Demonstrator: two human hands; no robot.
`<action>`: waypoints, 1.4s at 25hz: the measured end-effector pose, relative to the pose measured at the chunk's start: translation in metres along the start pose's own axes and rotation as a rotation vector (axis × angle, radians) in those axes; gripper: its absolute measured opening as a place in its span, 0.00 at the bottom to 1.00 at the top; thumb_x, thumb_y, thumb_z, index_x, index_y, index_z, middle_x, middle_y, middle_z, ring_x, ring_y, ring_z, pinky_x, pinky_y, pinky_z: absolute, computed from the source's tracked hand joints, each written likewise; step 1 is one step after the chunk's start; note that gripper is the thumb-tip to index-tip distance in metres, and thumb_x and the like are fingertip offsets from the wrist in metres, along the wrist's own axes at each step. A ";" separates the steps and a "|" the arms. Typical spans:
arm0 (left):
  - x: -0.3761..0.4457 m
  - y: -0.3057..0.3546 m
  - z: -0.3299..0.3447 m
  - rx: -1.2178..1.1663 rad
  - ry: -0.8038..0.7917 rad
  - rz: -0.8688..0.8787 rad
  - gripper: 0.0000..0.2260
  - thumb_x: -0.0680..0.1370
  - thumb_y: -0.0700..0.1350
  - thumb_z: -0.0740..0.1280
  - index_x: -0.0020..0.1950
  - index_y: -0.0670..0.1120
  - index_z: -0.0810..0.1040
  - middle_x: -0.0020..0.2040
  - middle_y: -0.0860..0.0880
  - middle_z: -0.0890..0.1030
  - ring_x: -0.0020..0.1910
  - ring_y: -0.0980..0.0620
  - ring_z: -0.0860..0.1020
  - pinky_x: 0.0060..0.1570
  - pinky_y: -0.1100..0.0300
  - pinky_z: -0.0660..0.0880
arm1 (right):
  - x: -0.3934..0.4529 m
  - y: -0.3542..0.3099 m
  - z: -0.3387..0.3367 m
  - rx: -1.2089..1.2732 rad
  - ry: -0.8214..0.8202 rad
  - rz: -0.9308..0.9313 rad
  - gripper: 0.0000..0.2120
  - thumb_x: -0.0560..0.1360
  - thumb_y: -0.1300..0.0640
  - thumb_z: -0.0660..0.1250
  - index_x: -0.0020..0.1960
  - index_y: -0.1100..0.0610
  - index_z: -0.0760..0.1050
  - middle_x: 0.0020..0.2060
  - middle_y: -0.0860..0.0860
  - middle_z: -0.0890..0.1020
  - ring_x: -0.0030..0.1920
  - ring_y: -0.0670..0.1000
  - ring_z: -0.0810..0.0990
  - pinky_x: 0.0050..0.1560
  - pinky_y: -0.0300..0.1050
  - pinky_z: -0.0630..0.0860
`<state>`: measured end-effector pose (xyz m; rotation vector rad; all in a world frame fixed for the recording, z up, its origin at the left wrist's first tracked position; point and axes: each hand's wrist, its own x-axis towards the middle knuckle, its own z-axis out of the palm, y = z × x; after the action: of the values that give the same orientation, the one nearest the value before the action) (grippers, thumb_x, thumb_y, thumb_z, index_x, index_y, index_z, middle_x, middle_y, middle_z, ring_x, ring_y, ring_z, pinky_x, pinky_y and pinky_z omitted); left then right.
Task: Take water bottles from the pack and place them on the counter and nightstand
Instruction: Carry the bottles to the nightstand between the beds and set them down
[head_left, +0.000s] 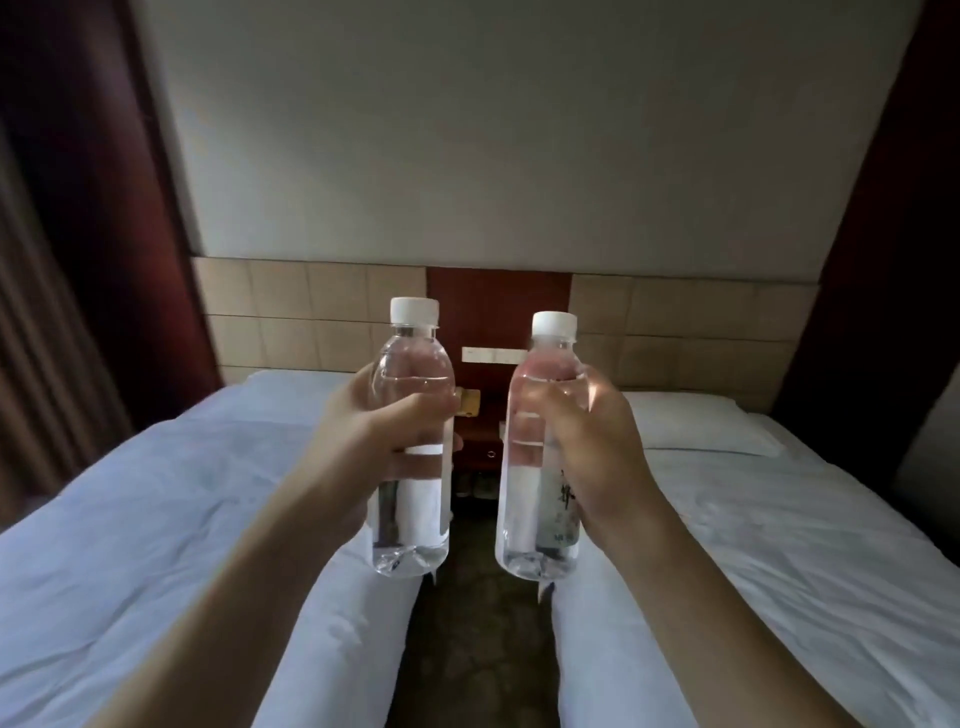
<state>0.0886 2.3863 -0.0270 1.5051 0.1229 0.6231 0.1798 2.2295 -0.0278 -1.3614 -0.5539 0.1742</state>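
Note:
I hold two clear water bottles with white caps upright in front of me, side by side and apart. My left hand (384, 441) is wrapped around the middle of the left bottle (413, 525). My right hand (592, 447) grips the right bottle (524, 499), which carries a label with dark writing. Between and behind the bottles, at the far end of the aisle, stands a dark red nightstand (480, 431) with a small yellowish object (470, 402) on top. The pack and the counter are out of view.
Two beds with white sheets flank a narrow dark-carpeted aisle (467, 623): the left bed (156, 519) and the right bed (779, 545) with a pillow (696, 423). A padded headboard (311, 312) runs along the wall. Dark red curtains (88, 208) hang at left.

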 end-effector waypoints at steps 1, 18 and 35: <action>0.023 -0.013 0.003 -0.001 -0.027 -0.008 0.11 0.66 0.43 0.72 0.48 0.50 0.83 0.42 0.45 0.83 0.40 0.43 0.83 0.40 0.46 0.82 | 0.019 0.012 -0.005 -0.004 0.027 0.003 0.16 0.73 0.54 0.72 0.60 0.54 0.76 0.47 0.54 0.84 0.45 0.53 0.87 0.38 0.45 0.82; 0.482 -0.167 0.026 0.031 -0.126 0.003 0.10 0.67 0.41 0.71 0.47 0.50 0.80 0.42 0.47 0.79 0.40 0.47 0.80 0.46 0.44 0.81 | 0.487 0.150 -0.046 -0.037 0.044 -0.061 0.10 0.74 0.56 0.71 0.53 0.59 0.77 0.36 0.46 0.80 0.35 0.41 0.81 0.35 0.37 0.77; 0.978 -0.392 0.007 0.062 -0.253 0.026 0.16 0.70 0.34 0.76 0.54 0.45 0.79 0.45 0.48 0.83 0.45 0.50 0.84 0.47 0.56 0.81 | 0.960 0.362 -0.030 -0.051 0.186 -0.017 0.19 0.70 0.58 0.76 0.59 0.55 0.76 0.49 0.53 0.85 0.50 0.53 0.86 0.50 0.54 0.83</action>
<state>1.0329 2.8465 -0.1069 1.6343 -0.0724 0.4483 1.0903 2.6948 -0.1137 -1.4057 -0.4160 0.0191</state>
